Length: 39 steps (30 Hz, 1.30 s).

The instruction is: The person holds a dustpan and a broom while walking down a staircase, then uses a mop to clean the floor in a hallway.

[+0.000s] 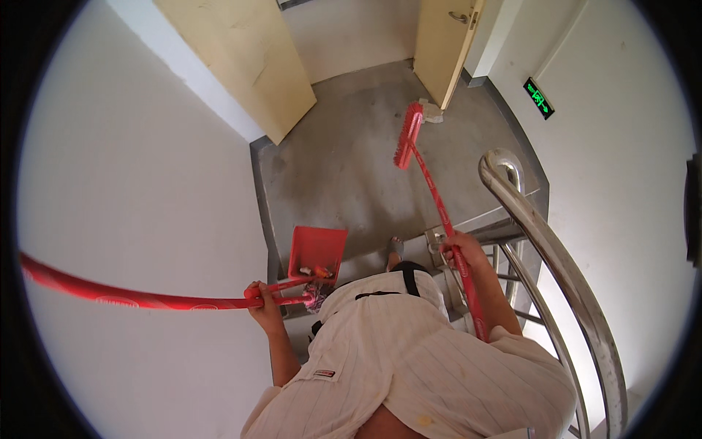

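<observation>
My left hand (265, 308) is closed around two red shafts at once. One is the short handle of a red dustpan (319, 246), which hangs at my left with small bits of litter (317, 271) at its near end. The other is a long red pole (170, 302) that runs out to the left edge of view and has a pink and purple bristly head (315, 296) beside the dustpan. With my right hand (467, 253) I grip the handle (435, 195) of a red push broom. Its bristled head (408, 136) is out ahead, over the landing; floor contact cannot be told.
A stainless steel handrail (548, 225) curves along my right. Below me are stair steps (419, 249) at the edge of a grey concrete landing (351, 175). Two cream doors stand ahead, one left (247, 60), one right (444, 52). A lit exit sign (538, 99) hangs on the right wall.
</observation>
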Each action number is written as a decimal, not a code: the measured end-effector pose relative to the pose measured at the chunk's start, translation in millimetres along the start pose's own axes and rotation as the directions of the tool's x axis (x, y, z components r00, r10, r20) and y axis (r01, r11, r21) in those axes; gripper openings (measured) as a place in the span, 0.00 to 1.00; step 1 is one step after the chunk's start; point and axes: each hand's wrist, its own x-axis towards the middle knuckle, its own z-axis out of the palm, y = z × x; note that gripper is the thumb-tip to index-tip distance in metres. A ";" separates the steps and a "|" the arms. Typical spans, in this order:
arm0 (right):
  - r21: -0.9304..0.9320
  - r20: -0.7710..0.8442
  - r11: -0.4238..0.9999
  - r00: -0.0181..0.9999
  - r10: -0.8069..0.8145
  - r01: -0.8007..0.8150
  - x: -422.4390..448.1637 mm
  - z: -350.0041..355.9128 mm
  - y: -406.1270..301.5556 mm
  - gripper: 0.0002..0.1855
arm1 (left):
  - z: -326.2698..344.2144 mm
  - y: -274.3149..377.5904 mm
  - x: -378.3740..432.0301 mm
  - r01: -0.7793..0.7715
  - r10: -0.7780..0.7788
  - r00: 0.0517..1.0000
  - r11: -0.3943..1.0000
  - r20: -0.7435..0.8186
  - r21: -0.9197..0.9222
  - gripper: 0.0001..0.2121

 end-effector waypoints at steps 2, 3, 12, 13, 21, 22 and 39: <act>-0.170 -0.010 0.982 0.997 -0.082 0.079 23.2 -8.4 20.7 0.14 | -1.6 -39.9 25.1 -0.091 0.094 0.995 0.989 -0.015 0.120 0.06; -0.340 -0.016 0.929 0.987 -0.159 0.144 34.3 -15.1 29.8 0.14 | 13.5 -40.9 32.4 -0.093 0.093 0.996 0.989 0.009 0.113 0.06; 0.168 -0.139 0.984 0.987 0.080 -0.056 92.2 -51.7 86.8 0.03 | 77.8 -47.1 118.3 -0.089 0.077 0.993 0.986 0.084 0.140 0.05; 0.153 -0.137 0.985 0.985 0.106 -0.085 98.0 -54.7 96.2 0.03 | 87.1 -44.7 129.9 -0.160 0.150 0.986 0.975 0.079 0.151 0.05; 0.203 -0.216 0.970 0.960 0.177 -0.133 140.6 -51.3 27.2 0.03 | 169.3 -66.6 173.3 -0.081 0.075 0.981 0.996 0.179 0.022 0.06; 0.231 -0.215 0.965 0.960 0.176 -0.125 147.5 -42.3 13.7 0.03 | 178.1 -74.3 184.2 -0.064 0.062 0.981 0.998 0.183 0.006 0.07; -0.105 -0.179 0.989 0.977 -0.118 0.100 251.3 37.8 -167.8 0.23 | 341.7 -73.3 307.4 -0.054 0.028 0.970 0.993 0.240 0.102 0.10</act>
